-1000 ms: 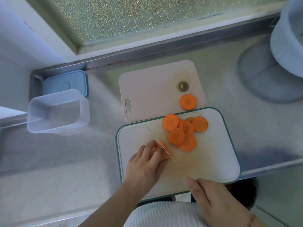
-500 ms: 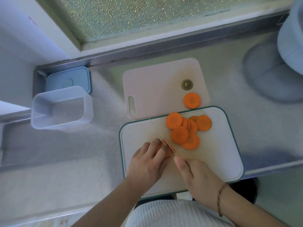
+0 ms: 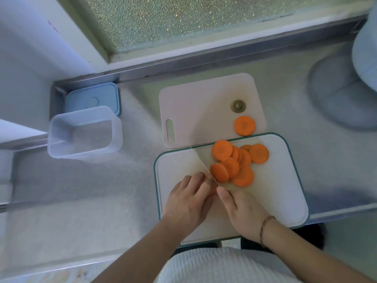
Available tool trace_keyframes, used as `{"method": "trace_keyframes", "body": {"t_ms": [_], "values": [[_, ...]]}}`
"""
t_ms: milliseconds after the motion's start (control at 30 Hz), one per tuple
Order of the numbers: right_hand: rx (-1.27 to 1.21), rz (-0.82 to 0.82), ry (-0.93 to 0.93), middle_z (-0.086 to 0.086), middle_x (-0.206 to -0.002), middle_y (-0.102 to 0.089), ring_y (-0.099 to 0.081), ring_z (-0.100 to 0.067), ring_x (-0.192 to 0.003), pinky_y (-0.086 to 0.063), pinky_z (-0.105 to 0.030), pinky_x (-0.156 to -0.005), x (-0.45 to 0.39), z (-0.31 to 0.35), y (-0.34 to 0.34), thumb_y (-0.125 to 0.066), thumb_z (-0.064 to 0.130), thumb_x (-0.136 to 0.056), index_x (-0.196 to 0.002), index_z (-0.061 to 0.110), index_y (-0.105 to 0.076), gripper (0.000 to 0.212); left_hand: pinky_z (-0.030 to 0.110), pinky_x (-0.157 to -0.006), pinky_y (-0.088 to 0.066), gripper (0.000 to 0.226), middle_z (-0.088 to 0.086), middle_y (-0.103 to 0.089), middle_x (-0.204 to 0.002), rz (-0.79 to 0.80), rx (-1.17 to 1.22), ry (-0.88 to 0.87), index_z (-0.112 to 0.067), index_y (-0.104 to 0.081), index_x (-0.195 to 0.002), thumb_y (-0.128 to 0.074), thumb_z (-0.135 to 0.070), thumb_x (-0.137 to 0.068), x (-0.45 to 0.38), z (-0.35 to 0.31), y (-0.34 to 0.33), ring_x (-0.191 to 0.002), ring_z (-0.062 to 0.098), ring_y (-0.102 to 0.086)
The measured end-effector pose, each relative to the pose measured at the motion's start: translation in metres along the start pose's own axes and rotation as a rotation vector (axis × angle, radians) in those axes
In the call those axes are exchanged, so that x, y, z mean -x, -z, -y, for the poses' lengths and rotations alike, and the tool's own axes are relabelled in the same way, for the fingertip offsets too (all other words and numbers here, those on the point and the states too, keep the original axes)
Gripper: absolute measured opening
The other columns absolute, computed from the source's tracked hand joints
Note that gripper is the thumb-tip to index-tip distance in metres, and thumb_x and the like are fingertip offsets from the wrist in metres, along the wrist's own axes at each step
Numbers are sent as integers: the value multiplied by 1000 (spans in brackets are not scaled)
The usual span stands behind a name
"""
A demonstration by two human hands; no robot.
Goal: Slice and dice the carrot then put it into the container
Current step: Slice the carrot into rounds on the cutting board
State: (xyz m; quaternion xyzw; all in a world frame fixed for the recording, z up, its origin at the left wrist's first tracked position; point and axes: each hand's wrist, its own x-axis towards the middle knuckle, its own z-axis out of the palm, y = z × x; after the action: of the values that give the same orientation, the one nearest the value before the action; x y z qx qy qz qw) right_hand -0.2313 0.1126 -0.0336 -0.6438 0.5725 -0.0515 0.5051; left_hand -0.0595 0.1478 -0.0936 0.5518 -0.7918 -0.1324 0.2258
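Carrot slices (image 3: 234, 164) lie on the near cutting board (image 3: 275, 201); one slice (image 3: 244, 125) sits on the board behind (image 3: 204, 103); container (image 3: 83, 132) stands far left.

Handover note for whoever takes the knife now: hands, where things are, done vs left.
Left hand: fingers curled over the last carrot stub, which is mostly hidden, on the green-rimmed cutting board.
Right hand: grips the knife, blade angled across the board beside the left fingers.
Carrot slices: a pile of rounds on the green-rimmed board; one stray round lies on the pink cutting board.
Container: on the counter to the left, nothing in it, its blue lid behind it.
Done: most slicing.
Left: finish the stub, dice the rounds, load the container.
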Motion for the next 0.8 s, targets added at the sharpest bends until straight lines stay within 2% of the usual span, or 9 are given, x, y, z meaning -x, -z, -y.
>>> {"method": "trace_keyframes", "body": {"t_ms": [67,233,367,433,500,600,800], "values": [[-26,11,-1,-8,-58,-53,-49,-14,-53,-39,-32,-60,0,-2,3,-24,56,-90,-66,14,-49,55,41,-72,-57,33,9,-59,-124,-10,-14,9,-14,-54,-124,-59,-35,-99,0,0,2,-95,27,-61],[-96,38,-91,5,-49,-44,-42,-6,-48,-38,-29,-57,15,7,25,-26,63,-85,-60,18,-41,54,42,-71,-57,45,11,-61,-125,-38,-45,29,-14,-53,-130,-60,-39,-94,3,2,9,-97,30,-63],[-55,39,-94,7,-48,-53,-49,-6,-50,-41,-24,-58,45,16,31,-26,66,-80,-59,18,-46,56,41,-70,-57,43,6,-54,-126,-36,-23,24,-14,-50,-132,-58,-34,-96,8,2,4,-92,29,-62],[-42,41,-95,10,-52,-56,-52,-6,-53,-40,-20,-58,55,15,30,-26,67,-79,-61,17,-48,57,42,-72,-57,41,8,-57,-126,-29,-2,22,-13,-51,-132,-59,-33,-97,9,2,2,-93,30,-62],[-42,30,-91,11,-56,-57,-51,-7,-56,-40,-21,-58,60,13,29,-22,77,-77,-60,18,-47,66,42,-74,-57,40,10,-60,-126,-18,12,28,-12,-53,-131,-60,-31,-97,10,4,1,-95,31,-62],[-43,5,-87,9,-61,-60,-53,-8,-57,-41,-20,-57,63,10,25,-9,98,-61,-58,19,-46,87,44,-77,-56,36,12,-62,-127,-1,25,34,-10,-59,-127,-62,-30,-98,10,7,0,-97,31,-62],[-35,-10,-85,9,-61,-60,-53,-10,-56,-40,-24,-57,63,10,21,-5,98,-60,-59,19,-46,89,43,-78,-57,30,14,-62,-126,17,21,40,-7,-66,-117,-62,-30,-98,10,7,-1,-101,31,-62]]}}
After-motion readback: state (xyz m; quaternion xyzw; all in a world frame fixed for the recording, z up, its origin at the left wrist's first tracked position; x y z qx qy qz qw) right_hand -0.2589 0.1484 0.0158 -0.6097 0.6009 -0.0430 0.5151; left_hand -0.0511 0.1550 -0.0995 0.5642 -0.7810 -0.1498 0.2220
